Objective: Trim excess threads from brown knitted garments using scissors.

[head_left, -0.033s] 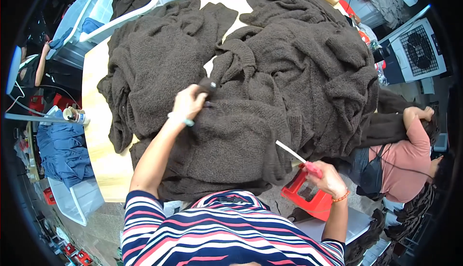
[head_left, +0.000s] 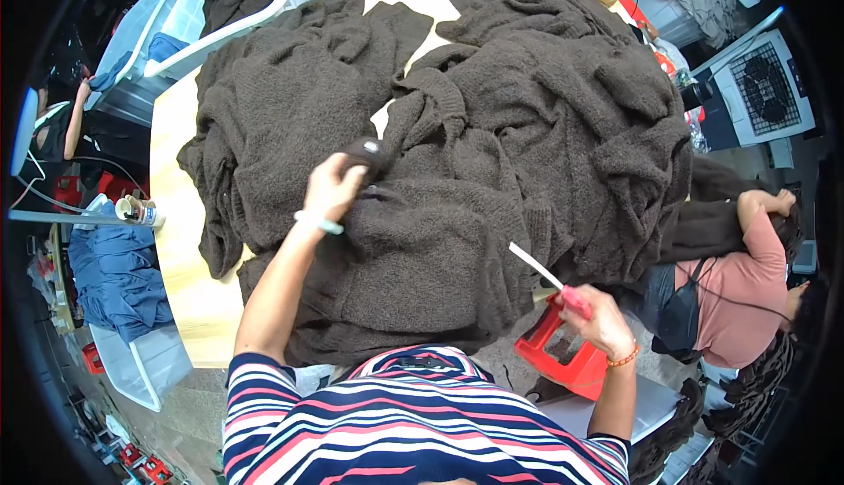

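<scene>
A dark brown knitted sweater (head_left: 413,256) lies on the table right in front of me. My left hand (head_left: 334,188) is closed on a raised bit of its edge, where a small white label (head_left: 371,146) shows. To the right, my right hand (head_left: 601,320) grips the pink handle of a tool (head_left: 576,300). Its thin pale shaft points up and left, over the sweater's right side. I cannot make out what kind of tool it is.
More brown knitwear (head_left: 563,124) covers much of the wooden table (head_left: 189,309). A red stool (head_left: 563,357) stands below my right hand. A person in pink (head_left: 734,305) handles brown cloth at the right. Clear plastic bins (head_left: 145,371) and a small jar (head_left: 136,211) are at the left.
My left hand has shifted slightly up and left with the sweater's edge and label. The tool in my right hand has risen a little at its tip.
</scene>
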